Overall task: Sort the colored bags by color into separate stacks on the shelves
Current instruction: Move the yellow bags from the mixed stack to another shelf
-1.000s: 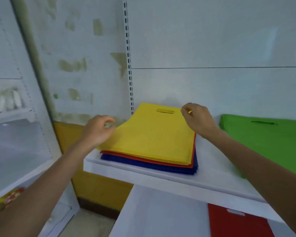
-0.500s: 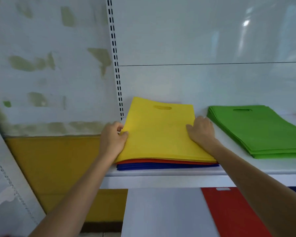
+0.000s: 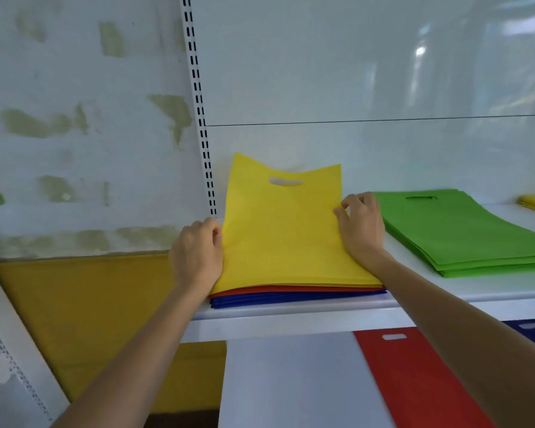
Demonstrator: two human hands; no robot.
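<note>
Two bare forearms reach up and forward to a white upper shelf (image 3: 430,302). A yellow bag (image 3: 281,236) tops a mixed pile there, over red bags (image 3: 291,288) and blue bags (image 3: 291,299); its far end, with the handle slot, curls up against the back panel. The left hand (image 3: 196,254), fingers curled, grips the yellow bag's left edge. The right hand (image 3: 362,230), wrist bent, pinches its right edge with curled fingers. Right of the yellow bag lies a green stack (image 3: 464,233). Below it, on the lower shelf, lies a red bag (image 3: 414,381).
</note>
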